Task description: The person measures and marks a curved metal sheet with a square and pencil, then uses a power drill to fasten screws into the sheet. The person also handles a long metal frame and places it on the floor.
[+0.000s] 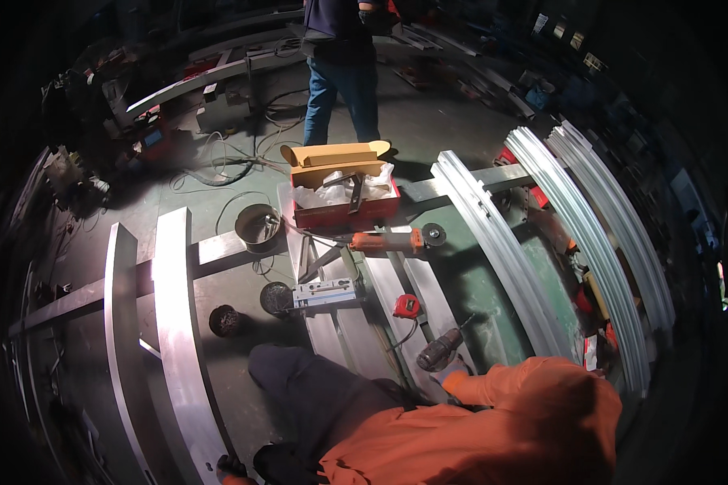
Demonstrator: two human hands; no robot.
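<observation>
My right hand (451, 373), in a pale glove with an orange cuff, is closed on a cordless drill (441, 349). The drill's long bit points up and to the right, over the metal bars. Down at the lower edge, my left hand (231, 466) wears a dark glove and is at the near end of a wide silvery metal beam (178, 323). Shadow hides its fingers, so their grip does not show. A red tape measure (406, 305) lies on a bar ahead of the drill.
Beyond lie an orange angle grinder (388, 241), a red box (344, 214) with white wrapping, a small blue-white box (325, 293) and a round tin (258, 228). Long profiles (501, 250) stretch along the right. Another person (341, 81) stands at the back; cables (218, 174) cross the floor.
</observation>
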